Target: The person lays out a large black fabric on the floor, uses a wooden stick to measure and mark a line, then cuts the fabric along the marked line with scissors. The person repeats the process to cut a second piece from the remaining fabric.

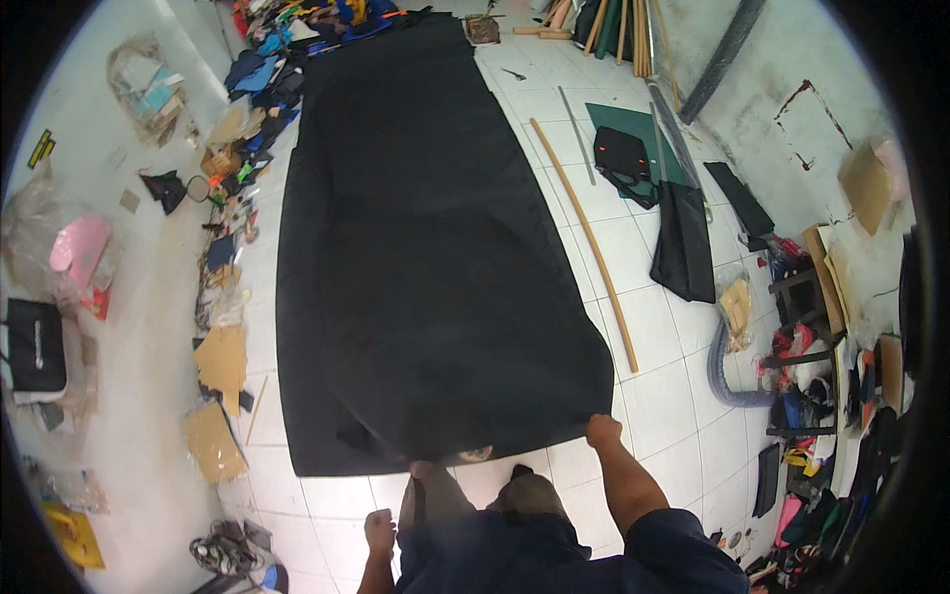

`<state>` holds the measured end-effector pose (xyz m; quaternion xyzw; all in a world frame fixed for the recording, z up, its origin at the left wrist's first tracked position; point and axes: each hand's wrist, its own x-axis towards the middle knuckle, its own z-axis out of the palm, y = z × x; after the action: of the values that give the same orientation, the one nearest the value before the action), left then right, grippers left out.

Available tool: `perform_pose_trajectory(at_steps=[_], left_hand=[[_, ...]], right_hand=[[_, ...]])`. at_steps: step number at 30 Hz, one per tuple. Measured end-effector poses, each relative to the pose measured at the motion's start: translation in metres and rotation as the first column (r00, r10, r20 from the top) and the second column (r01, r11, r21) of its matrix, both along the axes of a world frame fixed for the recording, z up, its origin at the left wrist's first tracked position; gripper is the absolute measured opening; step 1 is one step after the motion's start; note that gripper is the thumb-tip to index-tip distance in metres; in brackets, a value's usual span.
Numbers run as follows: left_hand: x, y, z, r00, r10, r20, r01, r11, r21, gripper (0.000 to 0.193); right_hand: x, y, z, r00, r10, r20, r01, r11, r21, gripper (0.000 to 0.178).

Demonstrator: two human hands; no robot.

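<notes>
A long sheet of black fabric (pixel 435 257) lies spread over the white tiled floor, running away from my feet. With its fingers closed, my right hand (pixel 604 431) grips the sheet's near right corner. My left hand (pixel 380 530) hangs low beside my left leg, apart from the fabric. Its fingers are curled in, and nothing shows in them. The near edge of the fabric passes just in front of my knees, and a small pale patch (pixel 477 454) shows beside that edge.
Right of the fabric lie a long wooden pole (pixel 584 238), a black bag (pixel 621 158) and a folded black piece (pixel 683 243). Fabric scraps (pixel 259 74) and cardboard (pixel 220 356) line the left wall. Crowded shelves (pixel 800 358) stand at right; rolls and poles (pixel 633 40) lean at the back.
</notes>
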<state>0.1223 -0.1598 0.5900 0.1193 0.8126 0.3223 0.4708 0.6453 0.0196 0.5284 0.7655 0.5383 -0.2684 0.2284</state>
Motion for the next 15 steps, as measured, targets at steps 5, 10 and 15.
perform_pose_trajectory(at_steps=[5, 10, 15], left_hand=[[0.030, -0.042, 0.014, 0.781, -0.522, -0.342, 0.566, 0.824, 0.036, 0.019], [0.052, -0.039, 0.076, 0.173, -0.928, -0.330, 0.936, 0.260, -0.239, 0.032], [0.051, -0.109, 0.039, -0.135, -0.941, 0.311, 0.981, -0.171, -0.091, 0.036]], right_hand=[[-0.009, -0.102, -0.047, 0.740, 0.441, -0.508, -0.433, 0.890, 0.142, 0.038], [-0.101, -0.157, 0.106, 0.401, 0.450, -0.798, -0.478, 0.846, 0.236, 0.043], [-0.156, -0.272, 0.097, 0.561, 0.408, -0.720, -0.554, 0.832, 0.040, 0.040]])
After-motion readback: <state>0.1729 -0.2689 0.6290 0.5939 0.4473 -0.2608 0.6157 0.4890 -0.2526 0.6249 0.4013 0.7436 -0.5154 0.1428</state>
